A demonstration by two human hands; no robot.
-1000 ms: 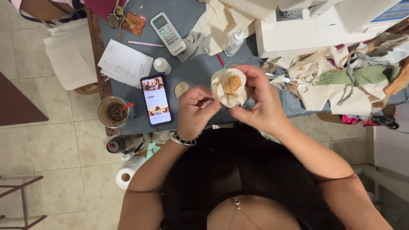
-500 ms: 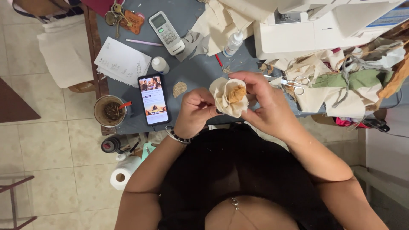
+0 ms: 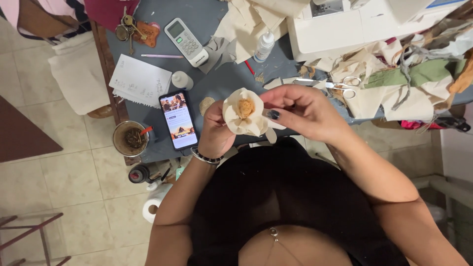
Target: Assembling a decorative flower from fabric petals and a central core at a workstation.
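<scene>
Cream fabric flower (image 3: 245,114): held above the near edge of the grey table (image 3: 221,81), orange-brown centre facing up.
Left hand (image 3: 215,130): fingers closed around the flower's left side and base.
Right hand (image 3: 303,111): thumb and fingers pinching the right petals.
Nearby: phone (image 3: 178,119) just left, scissors (image 3: 340,83) behind.
</scene>
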